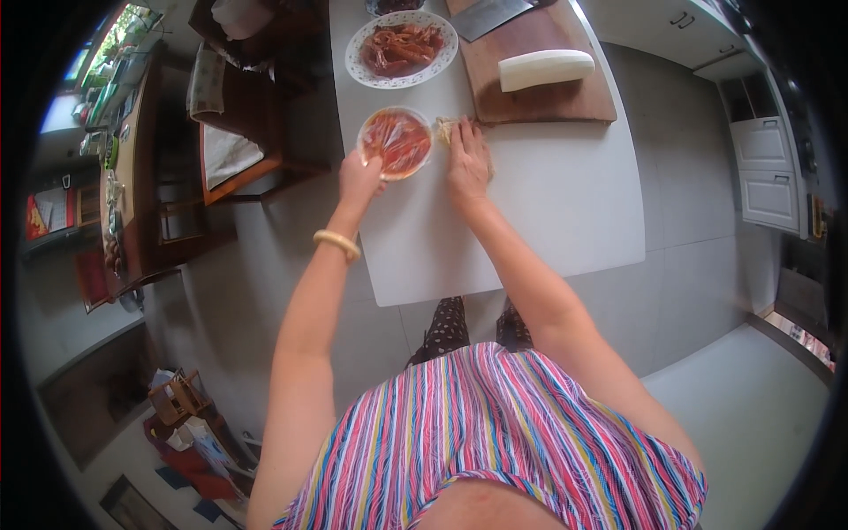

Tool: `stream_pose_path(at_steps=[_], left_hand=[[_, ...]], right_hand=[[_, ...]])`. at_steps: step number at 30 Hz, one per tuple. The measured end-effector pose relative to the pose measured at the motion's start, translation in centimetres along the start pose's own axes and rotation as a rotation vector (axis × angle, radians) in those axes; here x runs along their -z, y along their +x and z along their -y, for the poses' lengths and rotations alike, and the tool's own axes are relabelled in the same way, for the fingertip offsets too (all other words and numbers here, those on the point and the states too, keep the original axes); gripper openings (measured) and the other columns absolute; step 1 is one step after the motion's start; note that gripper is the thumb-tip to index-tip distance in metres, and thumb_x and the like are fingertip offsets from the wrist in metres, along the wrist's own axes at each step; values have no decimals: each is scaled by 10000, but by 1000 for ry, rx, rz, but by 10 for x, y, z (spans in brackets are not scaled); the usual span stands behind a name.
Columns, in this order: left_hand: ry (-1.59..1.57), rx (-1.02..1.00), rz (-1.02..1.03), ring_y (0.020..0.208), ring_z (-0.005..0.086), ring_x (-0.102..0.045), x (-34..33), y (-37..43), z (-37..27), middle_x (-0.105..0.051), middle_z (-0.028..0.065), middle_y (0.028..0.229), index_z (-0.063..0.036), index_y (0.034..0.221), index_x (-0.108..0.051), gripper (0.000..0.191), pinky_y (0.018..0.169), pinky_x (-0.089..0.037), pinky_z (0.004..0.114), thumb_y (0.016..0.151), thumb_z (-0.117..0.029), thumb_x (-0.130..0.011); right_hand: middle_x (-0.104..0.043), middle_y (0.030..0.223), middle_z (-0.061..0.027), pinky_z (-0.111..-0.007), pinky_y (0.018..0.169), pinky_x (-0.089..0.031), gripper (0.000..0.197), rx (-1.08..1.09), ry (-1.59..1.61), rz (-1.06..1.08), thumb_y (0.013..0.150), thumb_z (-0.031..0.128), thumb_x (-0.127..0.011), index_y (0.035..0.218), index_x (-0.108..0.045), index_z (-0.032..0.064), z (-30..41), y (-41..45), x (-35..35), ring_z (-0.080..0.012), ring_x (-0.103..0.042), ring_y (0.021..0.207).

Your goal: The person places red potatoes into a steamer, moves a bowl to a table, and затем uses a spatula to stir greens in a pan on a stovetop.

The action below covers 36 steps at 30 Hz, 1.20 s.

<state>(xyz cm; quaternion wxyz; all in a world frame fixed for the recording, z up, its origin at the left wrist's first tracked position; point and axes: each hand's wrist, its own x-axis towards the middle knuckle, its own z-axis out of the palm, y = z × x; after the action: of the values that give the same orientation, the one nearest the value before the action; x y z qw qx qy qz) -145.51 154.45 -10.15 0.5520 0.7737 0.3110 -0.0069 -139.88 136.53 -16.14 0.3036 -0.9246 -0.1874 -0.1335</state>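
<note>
My left hand (361,177) grips the near left rim of a round bowl (397,142) under clear plastic wrap. Red food in red liquid shows through the wrap. Just to the right, my right hand (469,159) presses flat on a crumpled beige cloth (445,128) against the white tabletop (556,192). Most of the cloth is hidden under the palm and fingers. Beyond the bowl stands an oval patterned plate (354,63) piled with cooked reddish-brown shrimp (404,50).
A wooden cutting board (530,109) lies at the right, bearing a peeled white radish-like vegetable (546,69) and a cleaver (490,16). Another dish (394,5) is cut off at the far edge. Left of the table stands a wooden chair (232,156) with a pale cushion.
</note>
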Motion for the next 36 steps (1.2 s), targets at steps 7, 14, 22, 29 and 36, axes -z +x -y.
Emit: stream_pose_path(at_steps=[7,14,22,29,36], left_hand=[[-1,110,-64,380,94,-490,94,-69,7,-584,71,642,29,932,-543,180,313,-374,220,825,-104,-482],[66,159,-64,379,77,-478,131,-83,4,-584,59,657,25,969,-548,196,306,-360,208,834,-92,-467],[12,113,17,395,89,-474,62,-49,-18,-590,74,658,39,977,-555,233,334,-369,209,815,-81,-439],[-20,73,149,423,85,-480,-4,-18,-28,-581,77,660,54,961,-546,222,359,-375,203,823,-79,-435],[-17,41,112,424,66,-457,-9,3,-19,-551,50,612,7,906,-538,180,365,-364,192,836,-119,-431]], right_hand=[[-393,1344,-152,-426,1007,-258,413,104,24,-32,838,113,-419,1235,-465,8,7,72,-47,-307,-295,1282],[-504,1236,-60,-411,943,-330,305,483,333,352,807,158,-499,1101,-569,119,38,64,-45,-256,-359,1220],[-448,1306,-21,-394,997,-307,398,707,339,418,809,142,-440,1191,-540,200,40,-49,24,-193,-386,1219],[-456,1315,-42,-408,1015,-283,454,344,-247,211,811,87,-421,1247,-503,183,-173,14,148,-255,-350,1261],[-382,1377,-70,-427,1024,-268,482,-319,-263,-119,833,172,-493,1309,-441,117,-222,-42,151,-292,-272,1305]])
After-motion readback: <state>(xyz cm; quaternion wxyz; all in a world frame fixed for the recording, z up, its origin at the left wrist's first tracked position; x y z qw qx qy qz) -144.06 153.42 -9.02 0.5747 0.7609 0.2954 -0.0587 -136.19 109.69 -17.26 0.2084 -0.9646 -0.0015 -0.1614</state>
